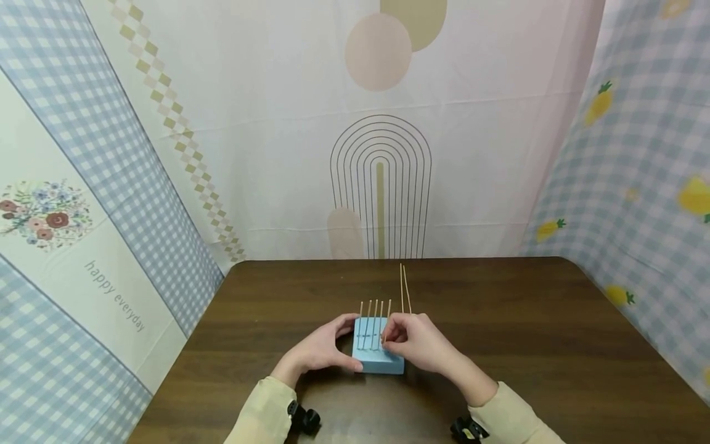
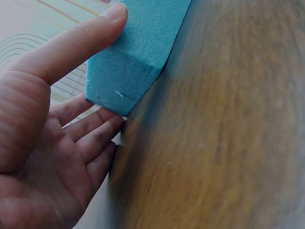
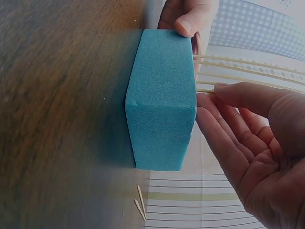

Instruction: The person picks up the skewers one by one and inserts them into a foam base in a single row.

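Note:
A light blue foam block (image 1: 381,366) lies on the table in front of me, with several thin wooden skewers (image 1: 369,313) standing upright in its top. My left hand (image 1: 320,349) steadies the block from the left, thumb at the near corner and fingers along the far side. In the left wrist view the thumb presses the block (image 2: 128,62) and fingertips touch its lower edge. With thumb and fingertips, my right hand (image 1: 423,341) pinches the rightmost skewer (image 3: 205,90) low down, close to the block's top. Where that skewer meets the foam is partly hidden by the fingers.
Two loose skewers (image 1: 402,290) lie on the dark wooden table (image 1: 499,320) beyond my right hand. Patterned cloths hang behind the table (image 1: 277,172) and at both sides. Each wrist carries a small black camera (image 1: 304,419).

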Motion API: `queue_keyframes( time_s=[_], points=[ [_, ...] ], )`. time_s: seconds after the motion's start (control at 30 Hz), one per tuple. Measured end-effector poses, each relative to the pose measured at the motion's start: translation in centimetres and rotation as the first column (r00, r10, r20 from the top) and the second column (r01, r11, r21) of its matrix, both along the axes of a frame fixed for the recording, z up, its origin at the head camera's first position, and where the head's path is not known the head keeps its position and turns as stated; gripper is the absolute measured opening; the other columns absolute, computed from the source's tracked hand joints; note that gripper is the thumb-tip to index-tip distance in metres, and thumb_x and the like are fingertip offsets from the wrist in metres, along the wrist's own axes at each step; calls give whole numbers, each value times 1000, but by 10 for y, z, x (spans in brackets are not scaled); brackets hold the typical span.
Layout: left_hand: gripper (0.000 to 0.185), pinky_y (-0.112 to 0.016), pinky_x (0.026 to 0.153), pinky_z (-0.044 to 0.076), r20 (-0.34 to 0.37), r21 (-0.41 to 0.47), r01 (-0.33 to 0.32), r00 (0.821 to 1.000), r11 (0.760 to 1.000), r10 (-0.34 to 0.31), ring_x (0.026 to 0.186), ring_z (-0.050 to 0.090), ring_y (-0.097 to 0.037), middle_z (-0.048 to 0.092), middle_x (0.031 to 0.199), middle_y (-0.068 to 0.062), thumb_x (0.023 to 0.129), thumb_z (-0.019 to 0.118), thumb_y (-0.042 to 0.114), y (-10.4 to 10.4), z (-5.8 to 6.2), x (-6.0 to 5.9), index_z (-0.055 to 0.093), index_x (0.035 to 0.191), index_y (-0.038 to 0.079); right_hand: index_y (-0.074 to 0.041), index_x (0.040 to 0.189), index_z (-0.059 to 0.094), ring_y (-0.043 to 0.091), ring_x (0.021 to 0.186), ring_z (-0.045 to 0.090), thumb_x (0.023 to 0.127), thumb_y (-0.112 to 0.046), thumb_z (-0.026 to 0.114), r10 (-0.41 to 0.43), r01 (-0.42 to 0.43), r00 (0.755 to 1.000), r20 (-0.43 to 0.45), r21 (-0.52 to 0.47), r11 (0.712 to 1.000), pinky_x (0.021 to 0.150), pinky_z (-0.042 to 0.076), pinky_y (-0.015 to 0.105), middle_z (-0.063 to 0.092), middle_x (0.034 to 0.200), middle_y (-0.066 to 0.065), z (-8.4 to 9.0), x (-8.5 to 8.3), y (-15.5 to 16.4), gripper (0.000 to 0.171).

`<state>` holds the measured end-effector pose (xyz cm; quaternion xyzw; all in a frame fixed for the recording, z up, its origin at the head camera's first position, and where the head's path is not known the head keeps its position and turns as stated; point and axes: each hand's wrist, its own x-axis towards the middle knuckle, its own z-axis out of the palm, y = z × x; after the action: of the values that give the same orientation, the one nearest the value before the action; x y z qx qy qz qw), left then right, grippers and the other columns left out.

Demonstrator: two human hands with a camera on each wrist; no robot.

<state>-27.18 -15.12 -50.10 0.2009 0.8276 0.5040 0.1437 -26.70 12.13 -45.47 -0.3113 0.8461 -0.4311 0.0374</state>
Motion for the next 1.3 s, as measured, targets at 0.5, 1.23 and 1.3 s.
queue_keyframes(
  time_s=[0.5,1.23,1.3],
  points=[
    [105,-52,123,30,3,-11,-3,1000,1000,3,149,46,-29,50,161,-10,78,99,25,-5,-6,8,39,162,5,-18,84,69,3,71,64,88,-3,86,-22,22,999,-36,16,1000,66,54,25,69,78,-14,-10,8,-7,23],
    [104,-53,123,29,4,3,-4,1000,1000,4,150,45,-28,49,161,-10,79,99,26,-2,-2,0,40,162,6,-18,86,69,4,72,63,89,-5,86,-17,19,999,-51,53,998,67,54,26,67,78,-14,-5,1,-3,21],
    [104,-52,123,30,3,2,-1,1000,1000,1,150,45,-28,50,161,-9,79,99,26,-1,-2,0,40,162,6,-17,87,70,4,73,63,89,-4,86,-7,10,999,-50,53,999,68,54,26,66,79,-13,-5,0,-2,20]
  ],
)
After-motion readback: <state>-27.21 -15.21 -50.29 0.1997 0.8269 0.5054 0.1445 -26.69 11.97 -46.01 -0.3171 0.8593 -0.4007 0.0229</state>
